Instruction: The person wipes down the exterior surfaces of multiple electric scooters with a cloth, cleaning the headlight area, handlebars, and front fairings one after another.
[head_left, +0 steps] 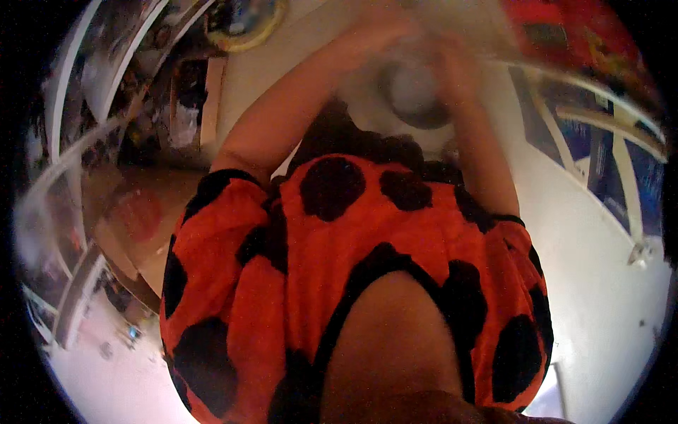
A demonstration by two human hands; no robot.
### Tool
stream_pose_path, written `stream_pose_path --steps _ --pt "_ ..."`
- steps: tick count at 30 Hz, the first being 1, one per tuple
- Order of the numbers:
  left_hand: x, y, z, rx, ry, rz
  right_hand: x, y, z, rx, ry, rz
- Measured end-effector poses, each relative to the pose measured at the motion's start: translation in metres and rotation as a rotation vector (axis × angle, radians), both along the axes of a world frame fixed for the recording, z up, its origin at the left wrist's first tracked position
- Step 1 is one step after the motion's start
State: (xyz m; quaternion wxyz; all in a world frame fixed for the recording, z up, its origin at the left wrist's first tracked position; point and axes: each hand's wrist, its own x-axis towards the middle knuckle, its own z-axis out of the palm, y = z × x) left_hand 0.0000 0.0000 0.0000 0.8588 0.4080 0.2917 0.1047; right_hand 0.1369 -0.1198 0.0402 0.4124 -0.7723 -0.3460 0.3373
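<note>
My left hand (385,32) and my right hand (455,63) come close together at the top of the head view. Motion smears both, so their fingers do not show clearly. Between them is a pale, greyish blur (406,49) whose kind I cannot make out. Just below it, beside my right hand, appears a round, dark-rimmed thing with a whitish middle (415,90). Whether either hand grips or touches these things cannot be told. My bare forearms come out of a red top with black spots (367,205).
White-railed shelves (120,63) crowded with dark items stand on the left. A round, yellow-rimmed thing (272,32) lies near the top, and a brown cardboard box (116,240) sits lower left. At right are a pale-framed rack (621,169) with blue things and a red surface (586,28).
</note>
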Motion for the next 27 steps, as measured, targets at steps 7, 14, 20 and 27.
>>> stream_pose_path --steps 7,14,20,27 --pt "-0.074 0.078 0.015 0.279 0.043 0.184 -0.076 0.118 0.018 -0.014 0.248 0.128" --pt "-0.171 -0.016 0.041 0.180 0.220 0.464 -0.149 0.077 0.023 -0.133 0.479 0.397" --pt "-0.184 -0.063 0.055 0.102 0.228 0.564 -0.142 0.062 -0.004 -0.281 0.532 0.686" --pt "-0.204 -0.068 0.026 0.063 0.129 0.737 -0.172 0.073 0.004 -0.279 0.359 0.821"
